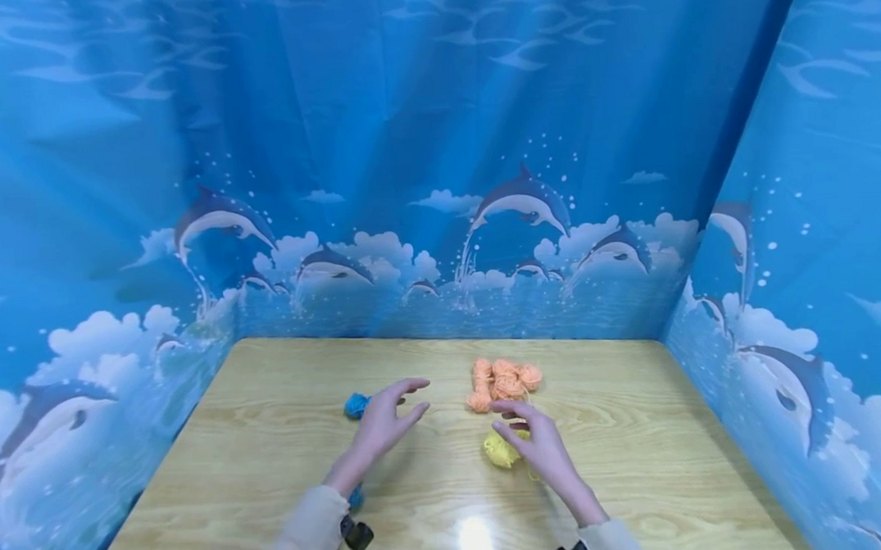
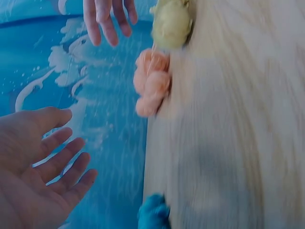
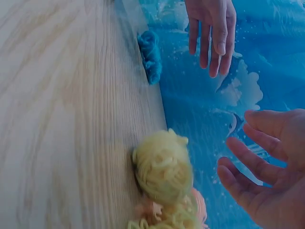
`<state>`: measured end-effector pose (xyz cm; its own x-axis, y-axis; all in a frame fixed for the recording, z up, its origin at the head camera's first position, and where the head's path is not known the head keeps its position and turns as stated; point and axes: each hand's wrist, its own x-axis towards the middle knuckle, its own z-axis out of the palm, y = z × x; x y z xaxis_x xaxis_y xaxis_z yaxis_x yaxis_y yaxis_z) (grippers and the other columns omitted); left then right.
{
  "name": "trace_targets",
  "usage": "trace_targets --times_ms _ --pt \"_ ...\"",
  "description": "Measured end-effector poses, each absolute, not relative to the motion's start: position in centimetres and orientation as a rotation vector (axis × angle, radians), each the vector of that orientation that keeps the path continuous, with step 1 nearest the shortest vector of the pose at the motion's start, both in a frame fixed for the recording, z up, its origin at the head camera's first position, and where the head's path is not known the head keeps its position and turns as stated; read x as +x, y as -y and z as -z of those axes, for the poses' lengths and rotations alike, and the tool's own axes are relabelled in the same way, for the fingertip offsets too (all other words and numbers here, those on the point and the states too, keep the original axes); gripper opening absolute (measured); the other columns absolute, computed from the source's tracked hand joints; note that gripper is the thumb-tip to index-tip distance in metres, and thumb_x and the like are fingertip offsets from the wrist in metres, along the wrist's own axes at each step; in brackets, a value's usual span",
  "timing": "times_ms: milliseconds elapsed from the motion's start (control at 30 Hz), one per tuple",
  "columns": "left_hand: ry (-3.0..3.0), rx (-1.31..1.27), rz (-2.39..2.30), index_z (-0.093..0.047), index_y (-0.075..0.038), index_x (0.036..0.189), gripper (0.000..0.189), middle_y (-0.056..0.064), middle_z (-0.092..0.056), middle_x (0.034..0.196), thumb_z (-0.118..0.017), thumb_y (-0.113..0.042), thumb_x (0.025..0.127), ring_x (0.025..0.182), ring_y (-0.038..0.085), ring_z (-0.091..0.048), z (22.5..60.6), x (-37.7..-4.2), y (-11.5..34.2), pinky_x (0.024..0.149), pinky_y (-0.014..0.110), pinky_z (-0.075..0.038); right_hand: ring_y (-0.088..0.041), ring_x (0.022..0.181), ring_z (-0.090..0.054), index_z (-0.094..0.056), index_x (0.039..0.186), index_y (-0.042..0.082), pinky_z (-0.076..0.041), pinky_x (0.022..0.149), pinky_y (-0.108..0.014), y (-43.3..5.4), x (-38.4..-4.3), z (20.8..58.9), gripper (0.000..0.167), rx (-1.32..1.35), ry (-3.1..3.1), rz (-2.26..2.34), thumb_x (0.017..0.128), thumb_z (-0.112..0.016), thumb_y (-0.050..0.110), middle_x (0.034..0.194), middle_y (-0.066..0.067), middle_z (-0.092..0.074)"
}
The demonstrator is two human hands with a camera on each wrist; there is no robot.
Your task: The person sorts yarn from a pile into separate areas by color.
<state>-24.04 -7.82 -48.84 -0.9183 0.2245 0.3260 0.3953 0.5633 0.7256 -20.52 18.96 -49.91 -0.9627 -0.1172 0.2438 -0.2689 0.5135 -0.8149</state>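
Note:
My left hand (image 1: 383,417) hovers over the table with its fingers spread and nothing in them. Just beyond it lies a blue ball of yarn (image 1: 357,406), and more blue yarn (image 1: 356,497) shows from behind the left forearm. My right hand (image 1: 538,440), fingers parted and holding nothing, is above a yellow ball of yarn (image 1: 501,451) and covers part of it in the head view. In the right wrist view the yellow ball (image 3: 164,164) sits beside loose yellow strands. Several peach balls of yarn (image 1: 506,380) are grouped behind the yellow one.
A wood-grain table (image 1: 422,522) bears all the yarn. Blue curtains printed with dolphins (image 1: 435,144) stand along its back and both sides. Small cameras are strapped to both wrists, and light reflects off the table's near middle.

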Motion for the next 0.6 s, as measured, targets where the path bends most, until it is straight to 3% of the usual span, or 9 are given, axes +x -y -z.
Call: trace_targets --times_ms 300,600 --pt "2.66 -0.403 1.294 -0.065 -0.009 0.134 0.041 0.011 -0.066 0.132 -0.074 -0.015 0.094 0.123 0.033 -0.06 48.4 -25.1 11.6 0.099 0.052 -0.053 -0.04 0.111 -0.063 -0.069 0.126 0.008 -0.056 0.094 -0.051 -16.2 -20.6 49.8 0.032 0.518 2.565 -1.511 0.094 -0.072 0.01 0.122 -0.009 -0.07" --pt "2.798 -0.435 1.189 -0.059 -0.011 0.141 0.046 0.011 -0.061 0.14 -0.071 -0.021 0.097 0.13 0.034 -0.055 48.7 -26.7 14.8 0.105 0.054 -0.048 -0.037 0.11 -0.066 -0.067 0.128 0.009 -0.057 0.093 -0.046 -13.1 -20.5 49.8 0.035 0.672 2.591 -1.47 0.094 -0.072 0.014 0.123 -0.009 -0.069"
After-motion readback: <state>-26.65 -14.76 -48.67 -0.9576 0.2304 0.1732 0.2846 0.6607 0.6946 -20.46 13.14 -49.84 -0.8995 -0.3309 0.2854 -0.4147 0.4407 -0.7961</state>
